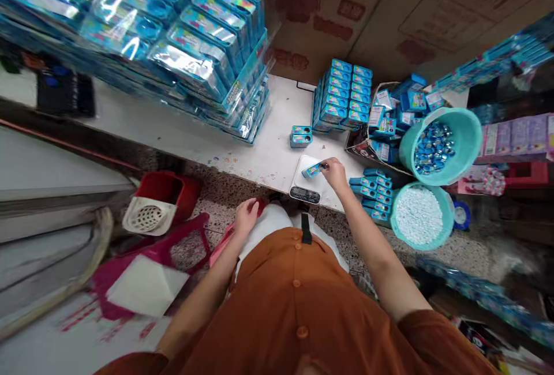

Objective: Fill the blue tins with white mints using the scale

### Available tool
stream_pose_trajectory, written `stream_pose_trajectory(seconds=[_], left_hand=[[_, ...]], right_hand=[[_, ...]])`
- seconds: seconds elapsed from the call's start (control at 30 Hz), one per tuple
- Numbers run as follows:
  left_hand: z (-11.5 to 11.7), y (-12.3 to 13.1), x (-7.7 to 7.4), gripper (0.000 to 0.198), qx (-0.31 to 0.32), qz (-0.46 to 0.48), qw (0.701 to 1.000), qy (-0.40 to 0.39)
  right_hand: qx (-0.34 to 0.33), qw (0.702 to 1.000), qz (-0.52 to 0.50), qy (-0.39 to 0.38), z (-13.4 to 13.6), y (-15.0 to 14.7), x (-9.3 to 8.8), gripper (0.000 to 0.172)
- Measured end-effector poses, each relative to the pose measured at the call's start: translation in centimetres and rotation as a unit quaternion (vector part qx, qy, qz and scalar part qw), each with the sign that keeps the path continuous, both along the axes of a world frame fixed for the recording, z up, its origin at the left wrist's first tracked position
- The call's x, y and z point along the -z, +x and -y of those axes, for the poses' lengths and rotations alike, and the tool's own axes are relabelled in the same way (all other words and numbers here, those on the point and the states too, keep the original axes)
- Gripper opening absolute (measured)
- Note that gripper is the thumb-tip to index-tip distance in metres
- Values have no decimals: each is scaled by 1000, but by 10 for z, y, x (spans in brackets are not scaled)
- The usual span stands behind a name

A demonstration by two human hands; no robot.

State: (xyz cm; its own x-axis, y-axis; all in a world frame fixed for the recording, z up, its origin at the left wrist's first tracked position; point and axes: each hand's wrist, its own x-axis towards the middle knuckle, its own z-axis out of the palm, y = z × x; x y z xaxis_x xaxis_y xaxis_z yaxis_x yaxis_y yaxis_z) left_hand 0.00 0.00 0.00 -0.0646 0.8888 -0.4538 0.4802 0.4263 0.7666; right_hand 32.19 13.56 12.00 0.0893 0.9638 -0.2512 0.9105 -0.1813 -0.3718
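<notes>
My right hand grips one end of a small blue box, its fingers closed. The box is tilted over a white digital scale at the table's front edge; whether it touches the scale's top is hard to tell. Beyond the scale, two similar blue boxes stand together. My left hand is low beside my thigh, fingers loosely bent and apart, with no held thing visible. A red object shows just beside it, partly hidden.
Wrapped stacks of blue boxes fill the left. Blue boxes stand in rows at the back. On the right are a carton of boxes, a tub of blue-wrapped pieces, a tub of white pieces and piled blue boxes.
</notes>
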Motion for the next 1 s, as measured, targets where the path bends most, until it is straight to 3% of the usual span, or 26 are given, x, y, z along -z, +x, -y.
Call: stream_pose_trajectory(seconds=[0.2, 0.33, 0.57, 0.87, 1.0], left_hand=[[-3, 0, 2, 36, 8, -2, 1000, 22], [-9, 0, 2, 36, 25, -8, 1000, 17], [-28, 12, -6, 35, 57, -6, 998, 19], [-35, 47, -18, 35, 109, 1, 994, 15], [-35, 61, -29, 36, 122, -11, 992, 20]], right_hand=[[42, 998, -25, 45, 10, 8, -7, 19], [109, 990, -29, 86, 30, 31, -13, 21], [229, 967, 10, 115, 95, 91, -19, 28], [325, 940, 37, 96, 170, 125, -24, 35], [353, 922, 106, 124, 204, 170, -28, 38]])
